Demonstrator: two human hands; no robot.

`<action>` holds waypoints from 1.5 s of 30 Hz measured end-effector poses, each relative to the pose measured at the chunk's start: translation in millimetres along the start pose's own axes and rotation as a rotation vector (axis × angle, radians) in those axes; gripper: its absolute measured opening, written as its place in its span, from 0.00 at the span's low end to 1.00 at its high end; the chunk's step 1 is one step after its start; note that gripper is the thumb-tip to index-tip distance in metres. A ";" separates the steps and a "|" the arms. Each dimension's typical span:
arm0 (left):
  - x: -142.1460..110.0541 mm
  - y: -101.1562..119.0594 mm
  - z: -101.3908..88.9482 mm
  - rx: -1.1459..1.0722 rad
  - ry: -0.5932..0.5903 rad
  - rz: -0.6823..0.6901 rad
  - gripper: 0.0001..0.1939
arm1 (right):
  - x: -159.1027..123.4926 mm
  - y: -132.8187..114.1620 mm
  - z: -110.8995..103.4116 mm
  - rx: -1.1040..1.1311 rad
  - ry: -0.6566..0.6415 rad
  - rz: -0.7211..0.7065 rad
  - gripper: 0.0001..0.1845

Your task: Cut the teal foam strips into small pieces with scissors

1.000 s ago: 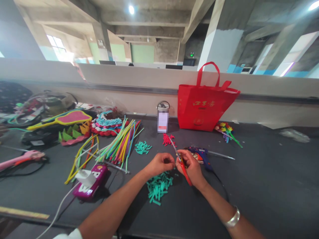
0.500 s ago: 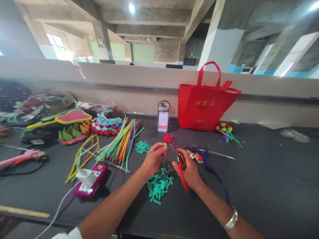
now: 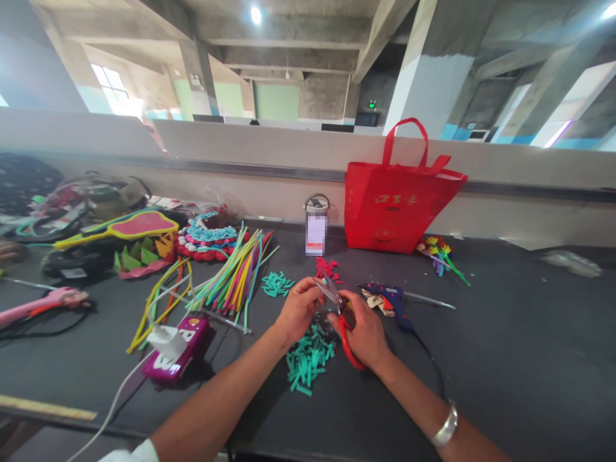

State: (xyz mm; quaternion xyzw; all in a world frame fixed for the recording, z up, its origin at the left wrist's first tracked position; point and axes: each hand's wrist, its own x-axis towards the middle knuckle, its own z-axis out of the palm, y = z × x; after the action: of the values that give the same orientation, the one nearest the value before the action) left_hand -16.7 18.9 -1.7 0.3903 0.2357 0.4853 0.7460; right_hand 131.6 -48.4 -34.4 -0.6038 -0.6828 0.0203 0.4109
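Beside short teal strips (image 3: 308, 364), right fingers (image 3: 353, 300) clamp red-handled scissors (image 3: 343, 328), left fingers (image 3: 308, 293) pinched together.

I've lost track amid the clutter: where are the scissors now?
In the head view, the red-handled scissors are in the right hand, blades reaching toward the left hand.

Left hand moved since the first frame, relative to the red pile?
Yes. The left hand is farther forward and slightly left, its fingertips nearer the red pile.
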 end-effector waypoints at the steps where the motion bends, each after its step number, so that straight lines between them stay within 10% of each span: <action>1: 0.2 -0.5 -0.4 0.010 -0.004 -0.005 0.07 | 0.0 0.2 -0.1 0.002 -0.002 0.007 0.24; 45: -0.8 -5.3 -1.1 0.015 -0.072 -0.061 0.05 | -4.6 4.2 3.0 -0.041 0.014 -0.007 0.22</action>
State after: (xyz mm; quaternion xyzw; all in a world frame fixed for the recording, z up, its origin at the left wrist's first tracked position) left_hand -14.9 17.3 -6.7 0.4059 0.2241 0.4462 0.7655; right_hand 132.9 -49.7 -41.0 -0.6098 -0.6823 0.0005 0.4033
